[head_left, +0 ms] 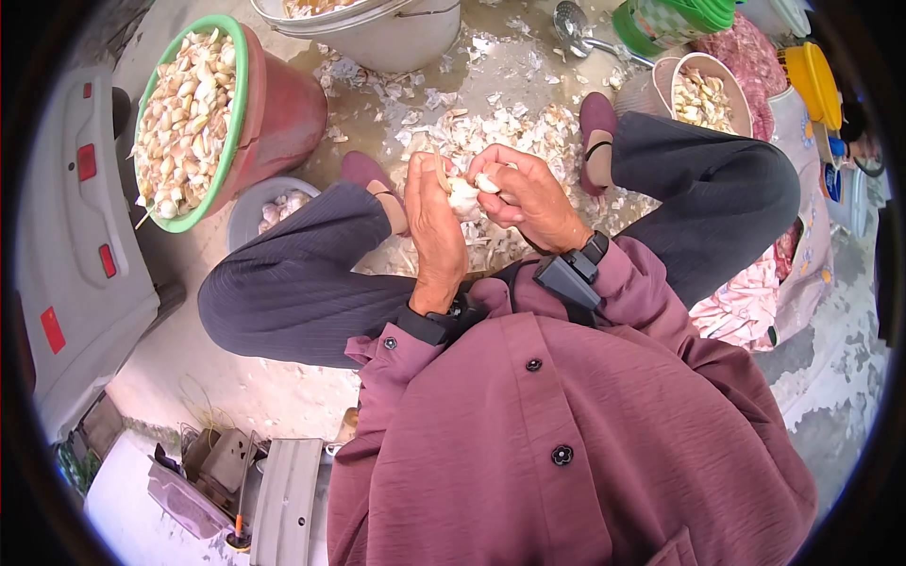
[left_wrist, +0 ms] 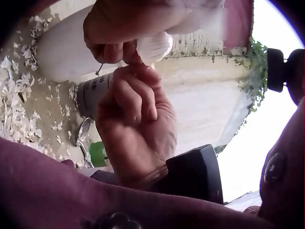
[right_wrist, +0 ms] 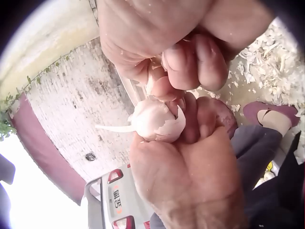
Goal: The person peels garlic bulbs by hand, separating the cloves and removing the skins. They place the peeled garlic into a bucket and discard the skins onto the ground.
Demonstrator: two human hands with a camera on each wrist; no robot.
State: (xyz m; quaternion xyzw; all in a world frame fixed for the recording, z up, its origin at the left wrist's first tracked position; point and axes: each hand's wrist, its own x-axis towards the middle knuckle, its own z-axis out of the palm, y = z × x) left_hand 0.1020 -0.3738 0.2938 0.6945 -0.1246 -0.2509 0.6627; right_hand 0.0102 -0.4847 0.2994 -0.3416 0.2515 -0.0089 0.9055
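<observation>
A white garlic bulb is gripped in the left hand, in front of the body. Close against it, the right hand has its fingers curled and pinches a pale clove. In the right wrist view the bulb, with a thin stem and torn skin, rests in the left hand, while the right hand touches its far side. The left wrist view shows the bulb under the left hand, with the right hand just below.
A green-rimmed red bucket heaped with cloves stands at the left, beside a grey bowl of bulbs. Garlic skins litter the ground between the feet. A pink basket with cloves, a white bucket and a skimmer lie beyond.
</observation>
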